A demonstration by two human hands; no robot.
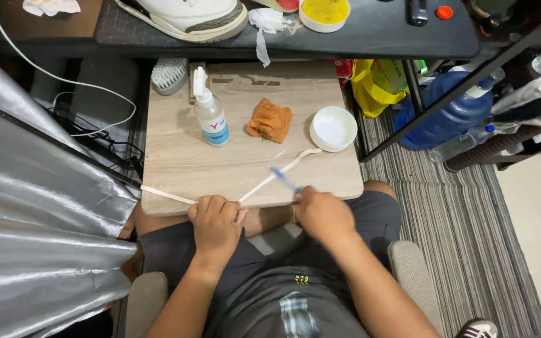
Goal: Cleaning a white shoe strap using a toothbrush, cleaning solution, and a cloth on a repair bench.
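While I cleaned the shoelace (283, 168), my left hand (215, 223) pinched it tight.
My right hand (322, 213) gripped a small brush (285, 180); next I probably needed more lace.

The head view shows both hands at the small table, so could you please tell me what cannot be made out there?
- Blue tool in the right hand: motion-blurred in the head view, kind unclear.
- White strip: part hidden inside the closed left hand.
- White sneaker: cut off by the top edge.
- Brush: partly hidden under the dark shelf.
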